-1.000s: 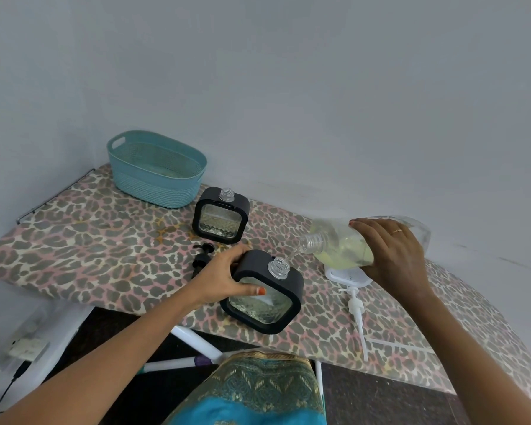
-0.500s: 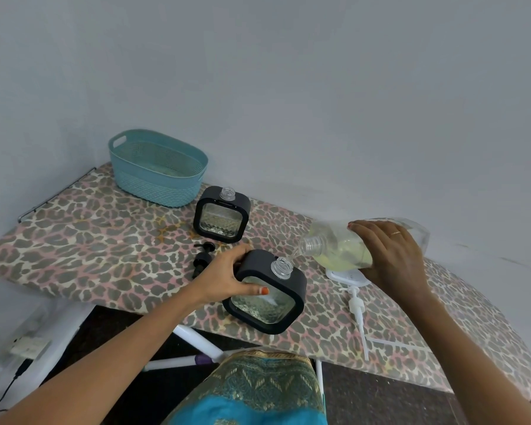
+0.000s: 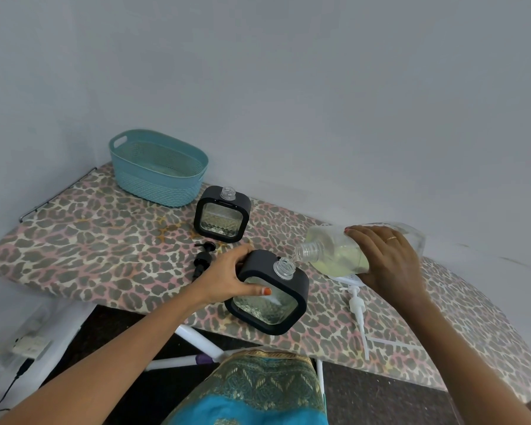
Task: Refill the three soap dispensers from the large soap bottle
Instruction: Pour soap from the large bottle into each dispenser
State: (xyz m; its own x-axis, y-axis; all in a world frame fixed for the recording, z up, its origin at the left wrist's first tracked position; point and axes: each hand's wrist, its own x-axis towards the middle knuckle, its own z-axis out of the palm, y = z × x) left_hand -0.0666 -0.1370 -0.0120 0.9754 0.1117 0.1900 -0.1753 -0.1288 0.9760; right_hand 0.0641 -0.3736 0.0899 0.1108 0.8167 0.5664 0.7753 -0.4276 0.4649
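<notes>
My right hand [image 3: 388, 260] grips the large clear soap bottle [image 3: 331, 250], tipped on its side with pale yellow soap inside. Its open mouth sits just above and to the right of the clear neck of a black square dispenser [image 3: 272, 294]. My left hand [image 3: 229, 279] holds that dispenser by its left side, tilted, near the front edge of the leopard-print ironing board [image 3: 83, 246]. A second uncapped black dispenser [image 3: 223, 218] stands upright further back. Two black pump heads [image 3: 203, 256] lie between them. No third dispenser is in sight.
A teal plastic basket [image 3: 158, 168] stands at the board's back left by the wall. A white pump with a long tube [image 3: 358, 314] lies on the board to the right, near a white object under the bottle. Below the left end of the board, a plug and cable [image 3: 22, 368] lie on the floor.
The bottle's mouth has come down and left, closer to the dispenser's neck. My left hand still holds the dispenser in nearly the same spot.
</notes>
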